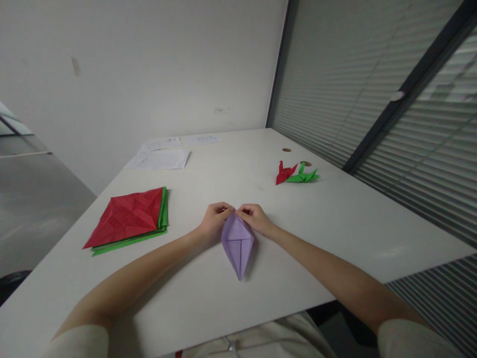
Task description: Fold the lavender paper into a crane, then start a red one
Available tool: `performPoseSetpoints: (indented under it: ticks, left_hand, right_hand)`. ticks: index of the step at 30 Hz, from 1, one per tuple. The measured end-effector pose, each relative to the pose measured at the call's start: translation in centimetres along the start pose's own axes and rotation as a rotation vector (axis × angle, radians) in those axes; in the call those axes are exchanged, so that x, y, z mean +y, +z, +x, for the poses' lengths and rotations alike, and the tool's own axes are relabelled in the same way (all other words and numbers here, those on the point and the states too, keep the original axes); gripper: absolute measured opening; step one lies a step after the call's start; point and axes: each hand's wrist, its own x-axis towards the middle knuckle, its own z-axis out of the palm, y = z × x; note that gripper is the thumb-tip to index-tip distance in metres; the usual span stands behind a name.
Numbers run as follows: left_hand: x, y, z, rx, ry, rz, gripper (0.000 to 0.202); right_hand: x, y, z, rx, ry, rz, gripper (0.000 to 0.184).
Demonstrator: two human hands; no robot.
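A purple origami paper (238, 243), folded into a long diamond, lies on the white table in front of me. Its lower point faces me, and creases cross and run down its middle. My left hand (216, 218) pinches the far tip from the left side. From the right, my right hand (257, 219) pinches the same tip with thumb and fingers. The two hands almost meet there, and they partly cover the upper edges of the paper.
On the left lies a stack of red (130, 214) and green (164, 209) paper sheets. Folded red (285, 174) and green (303, 175) paper birds stand at the right, near cable holes. White printed papers (160, 159) lie at the back left. A wall and a blind-covered window border the table.
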Motion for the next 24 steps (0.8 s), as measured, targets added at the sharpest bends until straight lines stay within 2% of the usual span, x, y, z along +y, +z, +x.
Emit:
performPoseSetpoints:
  ticks: [7, 13, 19, 24]
  left_hand:
    - [-0.1, 0.4, -0.4, 0.035, 0.015, -0.018, 0.022]
    - [-0.3, 0.2, -0.2, 0.017, 0.025, -0.012, 0.024]
    - [-0.6, -0.3, 0.2, 0.01, 0.056, 0.064, 0.029]
    - [-1.0, -0.6, 0.5, 0.009, 0.126, 0.123, 0.024]
  right_hand:
    - [0.1, 0.1, -0.1, -0.007, -0.053, -0.056, 0.03]
    - [0.2, 0.1, -0.1, -0.006, -0.101, -0.077, 0.029]
    - [0.0, 0.0, -0.2, -0.036, -0.124, -0.056, 0.025]
    - [0.1, 0.0, -0.2, -0.038, -0.114, -0.052, 0.022]
